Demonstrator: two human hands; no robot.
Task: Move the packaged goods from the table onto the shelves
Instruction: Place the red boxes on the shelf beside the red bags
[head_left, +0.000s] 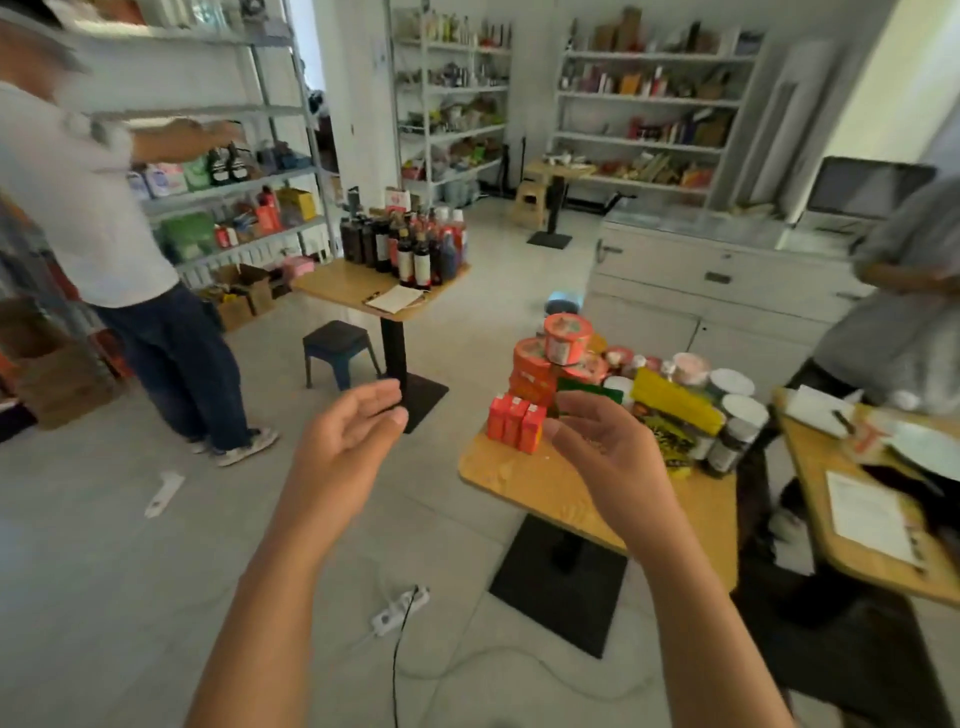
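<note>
A small wooden table (524, 483) at centre right carries packaged goods: three red cartons (516, 422) at its near left, stacked orange tubs (563, 338), a yellow packet (675, 400) and several white-lidded jars (737, 410). My right hand (602, 447) hovers palm up just in front of the cartons, fingers loosely curled, holding nothing. My left hand (348, 431) is raised over the floor to the left of the table, open and empty. Metal shelves (228, 187) with goods stand at the far left.
A person in a white shirt (78, 197) reaches into the left shelves. Another person (904, 312) stands at the right by a second table (852, 530). A table with dark bottles (410, 249), a blue stool (340, 348) and a power strip (400, 610) with cables occupy the floor.
</note>
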